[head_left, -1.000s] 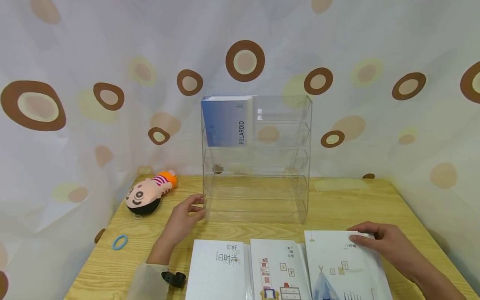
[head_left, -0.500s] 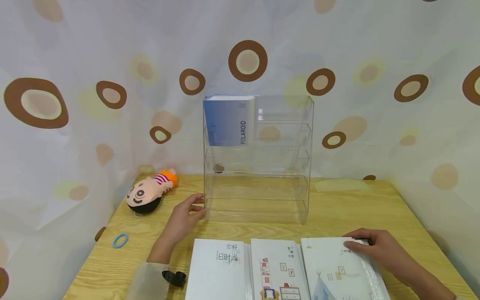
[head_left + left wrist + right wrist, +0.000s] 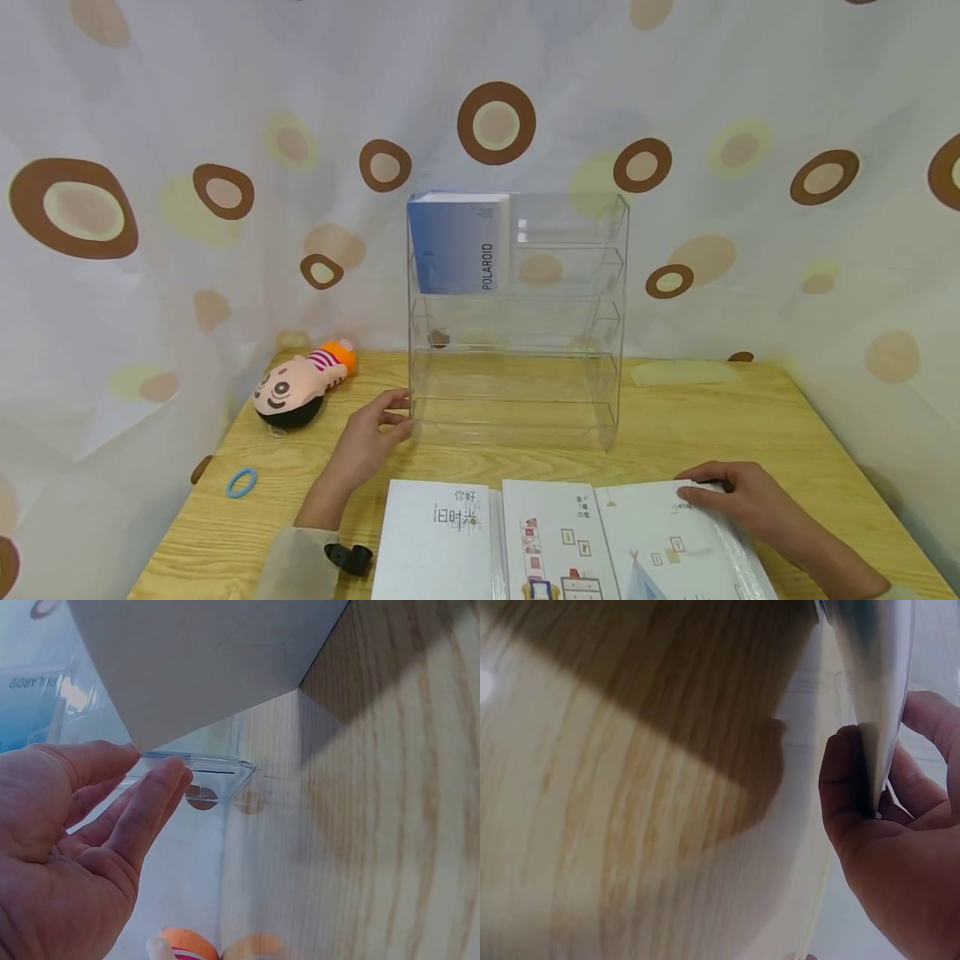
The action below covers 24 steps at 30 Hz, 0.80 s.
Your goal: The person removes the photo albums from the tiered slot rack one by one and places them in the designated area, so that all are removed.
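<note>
My right hand point(image 3: 750, 504) pinches the top right corner of a white photo album point(image 3: 645, 521) with a tent drawing. In the right wrist view, thumb and fingers point(image 3: 922, 712) lie on opposite faces of this album point(image 3: 877, 675). Its left edge meets a middle white photo album point(image 3: 551, 533) with furniture drawings. At the left lies a third white photo album point(image 3: 435, 558). My left hand point(image 3: 365, 437) touches the lower left side of a clear acrylic rack point(image 3: 517, 383), its fingers fairly straight. In the left wrist view, these fingers point(image 3: 142, 814) meet the rack's edge point(image 3: 217, 761).
A blue "POLAROID" album point(image 3: 457, 246) stands in the rack's upper left. On the table point(image 3: 690, 425), a plush doll point(image 3: 300, 387) and a blue ring point(image 3: 242, 482) lie left of the rack. Patterned sheeting point(image 3: 750, 275) encloses the back and sides.
My right hand has drawn the tent album down and to the left, turning it slightly, up against the middle album. My left hand stays at the rack.
</note>
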Tool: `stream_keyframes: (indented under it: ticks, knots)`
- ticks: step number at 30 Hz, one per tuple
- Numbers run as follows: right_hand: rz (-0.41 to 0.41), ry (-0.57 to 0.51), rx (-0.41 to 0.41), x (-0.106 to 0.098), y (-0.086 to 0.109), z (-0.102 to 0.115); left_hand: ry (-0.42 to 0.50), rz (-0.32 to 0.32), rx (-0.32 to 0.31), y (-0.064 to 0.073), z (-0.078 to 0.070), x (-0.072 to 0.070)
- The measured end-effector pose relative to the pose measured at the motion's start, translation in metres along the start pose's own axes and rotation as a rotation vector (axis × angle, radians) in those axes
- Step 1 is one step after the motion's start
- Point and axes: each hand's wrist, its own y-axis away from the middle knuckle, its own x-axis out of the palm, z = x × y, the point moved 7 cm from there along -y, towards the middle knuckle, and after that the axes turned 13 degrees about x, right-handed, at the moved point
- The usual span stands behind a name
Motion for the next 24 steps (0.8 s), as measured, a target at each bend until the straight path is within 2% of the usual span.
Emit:
stream_keyframes:
  ticks: [24]
  knots:
    - [-0.033, 0.053, -0.017, 0.0006, -0.0021, -0.0052, -0.004, -0.005, 0.011, 0.0, 0.0001, 0.0006]
